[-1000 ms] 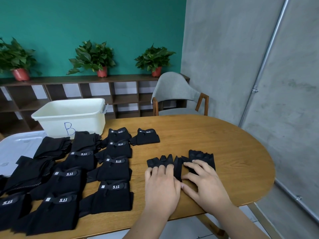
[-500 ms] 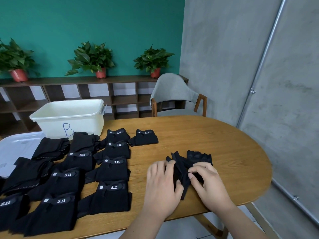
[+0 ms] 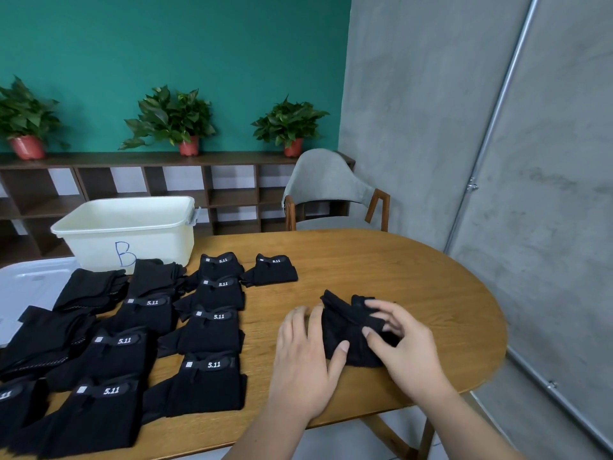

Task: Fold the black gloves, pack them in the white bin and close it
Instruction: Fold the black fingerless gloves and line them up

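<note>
Folding glove (image 3: 348, 340) at 4 o'clock on counter (image 3: 414, 270), left hand (image 3: 303, 360) flat pressing edge, right hand (image 3: 403, 346) pinching flap. Next, likely: press crease, then bin (image 3: 149, 240) at 10 o'clock.

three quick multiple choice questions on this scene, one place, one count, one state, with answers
1. Where is the black glove being folded? A) on the floor B) on the table, right of the laid-out gloves C) on the chair
2. How many potted plants stand on the shelf? A) two B) three C) five
3. The white bin is: A) lidded B) open, lid beside it C) tipped over
Answers: 1 B, it lies on wood right of the rows; 2 B, three red pots line the shelf; 3 B, its rim is uncovered.
</note>
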The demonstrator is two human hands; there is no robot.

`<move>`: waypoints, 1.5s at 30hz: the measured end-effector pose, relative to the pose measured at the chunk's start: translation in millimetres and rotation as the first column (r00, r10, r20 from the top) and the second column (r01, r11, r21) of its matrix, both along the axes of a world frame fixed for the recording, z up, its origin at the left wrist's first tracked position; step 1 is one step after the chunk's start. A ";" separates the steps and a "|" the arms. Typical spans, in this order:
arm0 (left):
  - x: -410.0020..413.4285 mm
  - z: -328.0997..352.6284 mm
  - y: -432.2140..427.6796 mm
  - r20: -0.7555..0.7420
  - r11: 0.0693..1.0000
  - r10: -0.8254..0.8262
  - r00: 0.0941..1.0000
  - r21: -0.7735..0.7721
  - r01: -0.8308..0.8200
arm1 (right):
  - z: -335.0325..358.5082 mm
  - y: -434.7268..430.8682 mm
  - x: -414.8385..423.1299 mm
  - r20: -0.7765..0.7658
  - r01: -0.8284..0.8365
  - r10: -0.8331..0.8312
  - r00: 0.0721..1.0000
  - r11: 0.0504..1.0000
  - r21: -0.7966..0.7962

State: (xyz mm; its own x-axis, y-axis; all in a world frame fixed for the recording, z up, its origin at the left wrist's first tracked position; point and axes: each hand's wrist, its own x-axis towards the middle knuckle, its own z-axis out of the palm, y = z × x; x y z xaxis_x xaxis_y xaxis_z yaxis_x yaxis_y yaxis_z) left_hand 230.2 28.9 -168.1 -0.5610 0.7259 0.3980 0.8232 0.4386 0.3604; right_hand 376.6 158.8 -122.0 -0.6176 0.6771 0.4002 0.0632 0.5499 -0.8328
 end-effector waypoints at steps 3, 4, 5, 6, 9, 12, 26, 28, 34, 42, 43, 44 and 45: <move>1.3 1.0 -1.7 0.001 1.000 -0.029 1.000 0.010 0.029 | 31.2 8.1 2.8 -0.064 -0.008 0.004 0.998 0.998 -0.054; 1.8 1.4 -2.0 0.006 0.999 -0.038 0.999 0.003 0.038 | 41.3 14.3 2.9 -0.067 0.004 -0.008 0.998 0.999 -0.050; 2.1 1.0 -2.4 0.010 0.999 -0.046 0.999 -0.009 0.046 | 50.7 21.1 2.3 -0.063 0.025 -0.028 0.998 0.999 -0.036; 2.4 1.3 -2.6 0.009 0.998 -0.054 0.999 -0.021 0.054 | 59.1 29.8 1.4 -0.052 0.060 -0.061 0.997 0.998 -0.010; 3.9 2.0 -4.0 -0.017 0.993 -0.097 0.995 -0.063 0.095 | 80.9 50.0 -2.2 -0.040 0.198 -0.195 0.980 0.975 0.095; 6.0 5.7 -4.9 -0.058 0.980 -0.179 0.982 -0.103 0.172 | 89.3 50.9 -0.5 -0.019 0.327 -0.347 0.938 0.865 0.382; 0.4 0.8 1.3 -0.010 0.891 -0.383 0.924 -0.268 0.366 | -34.6 52.0 6.5 0.371 -0.029 -0.191 0.909 0.858 0.513; 0.1 0.4 1.2 -0.008 0.891 -0.380 0.925 -0.270 0.364 | -25.8 53.9 3.1 0.276 0.105 -0.246 0.929 0.891 0.441; 0.1 0.8 1.6 -0.005 0.893 -0.375 0.927 -0.271 0.359 | -6.4 41.8 -4.0 -0.027 0.309 -0.322 0.946 0.878 0.365; 0.4 0.4 1.3 -0.010 0.892 -0.374 0.927 -0.279 0.356 | -68.1 45.0 -6.3 0.253 0.003 -0.219 0.942 0.763 0.647; 0.3 0.5 1.7 -0.008 0.891 -0.374 0.927 -0.279 0.357 | -65.0 44.2 -6.6 0.239 0.014 -0.222 0.945 0.760 0.650; 0.2 0.3 1.8 -0.007 0.891 -0.375 0.927 -0.279 0.359 | -61.5 43.1 -6.6 0.225 0.026 -0.229 0.947 0.754 0.657; 0.1 -0.1 1.9 -0.007 0.891 -0.375 0.927 -0.278 0.359 | -59.0 42.6 -6.8 0.209 0.038 -0.239 0.948 0.740 0.671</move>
